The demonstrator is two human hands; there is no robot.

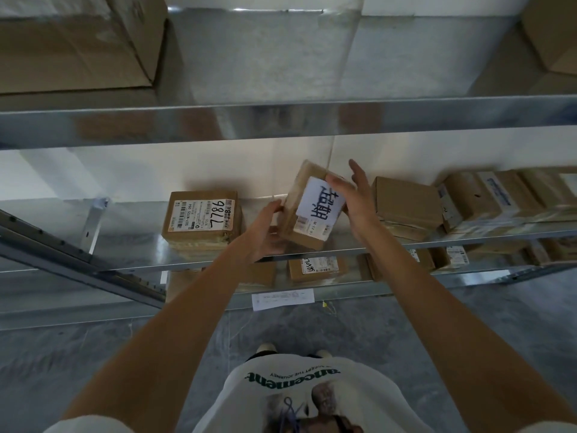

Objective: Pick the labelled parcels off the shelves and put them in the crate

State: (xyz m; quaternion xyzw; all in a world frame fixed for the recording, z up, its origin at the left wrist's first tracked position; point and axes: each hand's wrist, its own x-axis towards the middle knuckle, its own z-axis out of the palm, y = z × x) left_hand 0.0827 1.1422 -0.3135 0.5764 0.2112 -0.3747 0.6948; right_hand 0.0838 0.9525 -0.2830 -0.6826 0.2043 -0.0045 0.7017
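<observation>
Both hands hold one small cardboard parcel (312,207) tilted above the middle shelf (140,248), lifted clear of the metal surface. The left hand (270,229) cups the parcel's lower left side, its fingers curled around the edge and partly hidden under the box. The right hand (354,198) presses against the parcel's right side, thumb lying across the top corner of the white label (blue handwritten characters on it), while the other fingers stretch up and outward, mostly straight. The parcel sits between the two palms, nearer the shelf's front edge than the wall.

To the left on the same shelf lies another parcel marked 7786 (203,220), well apart from the left hand. To the right stands a plain brown box (404,204), just beside the right wrist, and beyond it a row of taped parcels (487,198). On the lower shelf a labelled parcel (317,268) shows between the forearms. A large carton (75,48) rests on the top shelf. No crate shows here.
</observation>
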